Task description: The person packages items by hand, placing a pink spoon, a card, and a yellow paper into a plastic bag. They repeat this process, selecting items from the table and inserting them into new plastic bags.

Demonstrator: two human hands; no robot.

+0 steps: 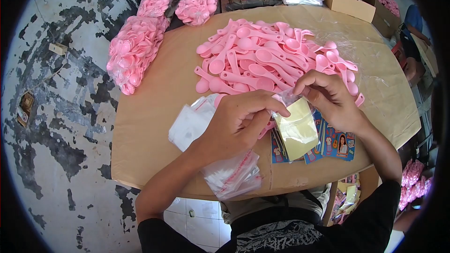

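Near the middle, the curled left hand [241, 121] and right hand [333, 103] pinched a clear plastic bag [286, 97]; its top seemed to need gentle fingers.

Spoons [262, 56] lie heaped — behind the cards [337, 146] — on the table [154, 126].

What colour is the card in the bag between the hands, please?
The card shows pale yellow, best seen in the head view.

We see a curved-edged table covered in brown paper [154, 159], beside a mottled grey surface [42, 168] with ragged black patches. Below its near edge, we make out white square floor tiles [201, 220].
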